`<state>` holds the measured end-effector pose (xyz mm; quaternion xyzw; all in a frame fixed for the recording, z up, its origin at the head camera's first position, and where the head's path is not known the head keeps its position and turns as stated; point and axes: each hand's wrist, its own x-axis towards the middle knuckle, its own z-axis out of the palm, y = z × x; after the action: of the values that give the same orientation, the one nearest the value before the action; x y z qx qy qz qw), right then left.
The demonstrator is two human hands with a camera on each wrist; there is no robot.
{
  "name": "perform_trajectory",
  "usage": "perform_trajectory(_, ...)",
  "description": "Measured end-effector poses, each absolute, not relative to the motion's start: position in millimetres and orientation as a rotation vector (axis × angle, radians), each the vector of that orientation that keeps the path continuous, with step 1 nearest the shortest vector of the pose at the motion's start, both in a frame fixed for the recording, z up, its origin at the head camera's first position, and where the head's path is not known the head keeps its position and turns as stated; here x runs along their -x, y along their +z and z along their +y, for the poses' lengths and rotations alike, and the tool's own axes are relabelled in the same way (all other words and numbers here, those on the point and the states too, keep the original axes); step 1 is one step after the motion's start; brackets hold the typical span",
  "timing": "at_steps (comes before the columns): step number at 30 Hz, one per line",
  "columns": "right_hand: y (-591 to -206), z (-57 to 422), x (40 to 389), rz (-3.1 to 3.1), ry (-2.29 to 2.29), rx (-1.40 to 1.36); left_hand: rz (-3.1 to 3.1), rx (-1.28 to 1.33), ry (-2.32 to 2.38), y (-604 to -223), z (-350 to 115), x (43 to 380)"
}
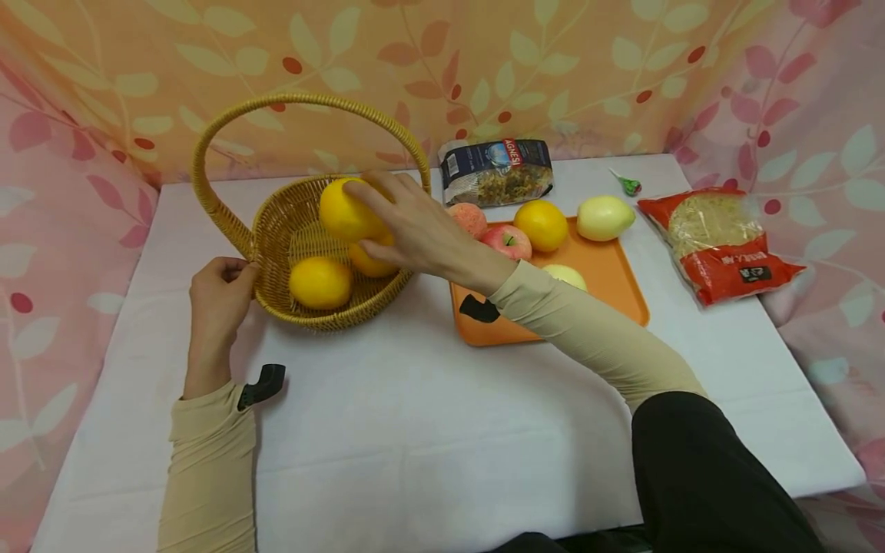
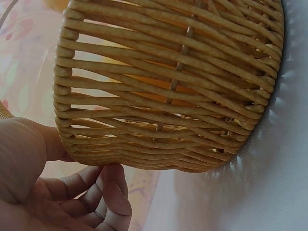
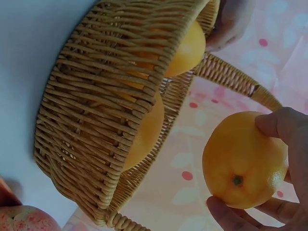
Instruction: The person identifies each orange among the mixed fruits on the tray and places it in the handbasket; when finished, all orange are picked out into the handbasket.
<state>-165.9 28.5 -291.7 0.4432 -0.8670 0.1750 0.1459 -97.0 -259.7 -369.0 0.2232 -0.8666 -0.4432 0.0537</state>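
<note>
My right hand (image 1: 415,223) holds an orange (image 1: 346,211) over the inside of a wicker basket (image 1: 272,257) with a tall arched handle. In the right wrist view, thumb and fingers spread around this orange (image 3: 243,159), and its green stem end shows. At the basket's left side, my left hand (image 1: 220,298) pinches the rim near the foot of the handle. The left wrist view has that hand (image 2: 72,192) close against the woven wall (image 2: 163,96). Inside the basket lie a yellow fruit (image 1: 320,283) and a second orange (image 1: 373,261), partly hidden by the right hand.
Right of the basket, an orange tray (image 1: 615,292) bears an apple (image 1: 509,243), a peach-like fruit (image 1: 469,220), another orange (image 1: 541,225) and pale yellow fruits (image 1: 604,218). A pasta bag (image 1: 496,173) stands behind it. A lollipop (image 1: 628,185) and a red bag (image 1: 722,242) lie farther right.
</note>
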Motion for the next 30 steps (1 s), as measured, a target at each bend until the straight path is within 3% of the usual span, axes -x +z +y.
perform_trajectory(30,-323.9,-19.3,189.9,-2.614,0.225,-1.025,-2.644,-0.677,-1.351,-369.7,-260.4,96.9)
